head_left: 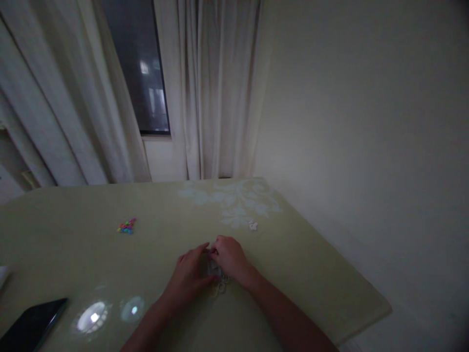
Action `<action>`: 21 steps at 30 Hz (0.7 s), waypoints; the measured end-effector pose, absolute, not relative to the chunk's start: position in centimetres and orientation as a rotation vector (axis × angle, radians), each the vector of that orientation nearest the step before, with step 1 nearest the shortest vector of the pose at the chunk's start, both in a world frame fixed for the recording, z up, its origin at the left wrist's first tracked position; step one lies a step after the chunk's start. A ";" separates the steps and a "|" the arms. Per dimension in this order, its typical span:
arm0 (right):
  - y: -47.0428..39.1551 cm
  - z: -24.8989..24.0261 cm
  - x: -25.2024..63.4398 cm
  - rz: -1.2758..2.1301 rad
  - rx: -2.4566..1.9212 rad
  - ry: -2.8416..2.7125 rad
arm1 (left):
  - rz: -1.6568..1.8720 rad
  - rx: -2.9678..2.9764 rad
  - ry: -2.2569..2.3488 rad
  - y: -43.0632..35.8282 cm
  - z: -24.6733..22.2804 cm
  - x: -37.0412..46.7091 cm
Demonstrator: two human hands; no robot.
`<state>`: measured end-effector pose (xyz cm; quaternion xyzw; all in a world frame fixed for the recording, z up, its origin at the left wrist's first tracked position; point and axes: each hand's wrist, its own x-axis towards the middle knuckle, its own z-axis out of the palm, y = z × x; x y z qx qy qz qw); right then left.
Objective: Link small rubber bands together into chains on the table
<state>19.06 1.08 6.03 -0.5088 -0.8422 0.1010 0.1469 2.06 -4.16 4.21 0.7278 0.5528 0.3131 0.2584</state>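
Note:
My left hand (187, 275) curves round a small, pale, partly see-through thing (213, 267) on the table, its thumb along the near side and its fingertips at the far side. From the right, my right hand (230, 256) comes in with its fingers pinched together at the far edge of that thing, against the left fingertips. What the pinch holds is hidden. Just in front of the hands lies a small cluster of pale and yellowish rings or loops (221, 287), partly covered by the left thumb. The dim light blurs the details.
A pile of small multicoloured pieces (126, 226) lies at the left on the greenish table (91, 259). Small white pieces (253, 226) sit beyond my right hand. A dark flat device (34, 322) rests at the near left. The wall (348, 146) borders the table's right side.

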 end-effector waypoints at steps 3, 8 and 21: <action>0.8 6.2 19.3 0.309 -1.418 -2.468 | 0.834 1.993 1.513 -4.2 4.3 2.1; 1.0 6.7 20.6 0.487 -1.241 -2.347 | 0.839 1.986 1.542 -4.0 4.1 1.8; 3.5 6.4 27.6 1.043 -1.262 -2.301 | 0.930 1.970 1.675 -1.8 2.6 -2.8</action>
